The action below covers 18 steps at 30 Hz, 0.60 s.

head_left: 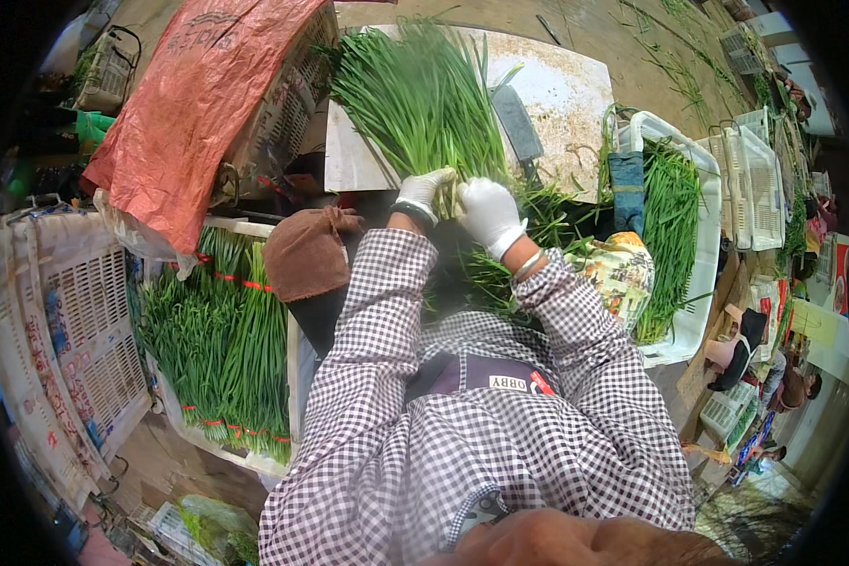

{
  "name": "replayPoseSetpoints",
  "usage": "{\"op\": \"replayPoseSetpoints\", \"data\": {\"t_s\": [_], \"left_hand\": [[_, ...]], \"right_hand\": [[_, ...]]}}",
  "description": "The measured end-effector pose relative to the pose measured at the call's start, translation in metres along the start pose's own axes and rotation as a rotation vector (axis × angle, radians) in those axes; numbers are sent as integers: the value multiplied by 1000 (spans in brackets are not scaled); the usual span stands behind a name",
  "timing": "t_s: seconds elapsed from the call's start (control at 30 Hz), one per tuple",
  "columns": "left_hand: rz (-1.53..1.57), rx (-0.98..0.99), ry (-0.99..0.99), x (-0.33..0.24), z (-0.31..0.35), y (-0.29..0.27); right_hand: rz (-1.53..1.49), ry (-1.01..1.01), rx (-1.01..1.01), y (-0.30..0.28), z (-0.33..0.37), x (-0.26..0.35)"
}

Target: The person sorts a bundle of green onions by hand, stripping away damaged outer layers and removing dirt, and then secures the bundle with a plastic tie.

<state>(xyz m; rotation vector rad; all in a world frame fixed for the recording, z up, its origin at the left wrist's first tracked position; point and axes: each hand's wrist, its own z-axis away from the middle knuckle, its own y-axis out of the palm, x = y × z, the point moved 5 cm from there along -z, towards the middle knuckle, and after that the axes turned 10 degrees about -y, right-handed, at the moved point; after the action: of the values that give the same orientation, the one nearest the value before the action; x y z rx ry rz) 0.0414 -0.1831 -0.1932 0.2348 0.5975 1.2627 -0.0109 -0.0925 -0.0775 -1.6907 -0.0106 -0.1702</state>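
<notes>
A large loose pile of green chives (420, 90) lies on the white board (575, 94) in front of me, its pale stem ends toward me. My left hand (427, 191), in a white glove, is closed around stem ends at the pile's near edge. Close beside it, my right hand (491, 215), also gloved in white, has its fingers bent together at the same stem ends; what they pinch is partly hidden. A cleaver (517, 123) with a broad grey blade rests on the board right of the chives. Loose green leaves (547, 212) hang below the board's near edge.
At left, a crate holds chive bundles (222, 349) tied with red bands. An orange-red sheet (208, 85) drapes over a crate behind it. A white crate (712, 203) of loose chives stands at right. Brown cloth (307, 255) covers my left knee. Other people work far right.
</notes>
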Motion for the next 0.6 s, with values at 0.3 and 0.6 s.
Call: {"op": "replayPoseSetpoints", "data": {"t_s": [0.3,0.6], "left_hand": [[-103,-16,102,11,0,2],[-84,-105,191,-17,34,11]], "right_hand": [[5,174,35,-6,36,8],[-240,89,451,1,66,39]]}}
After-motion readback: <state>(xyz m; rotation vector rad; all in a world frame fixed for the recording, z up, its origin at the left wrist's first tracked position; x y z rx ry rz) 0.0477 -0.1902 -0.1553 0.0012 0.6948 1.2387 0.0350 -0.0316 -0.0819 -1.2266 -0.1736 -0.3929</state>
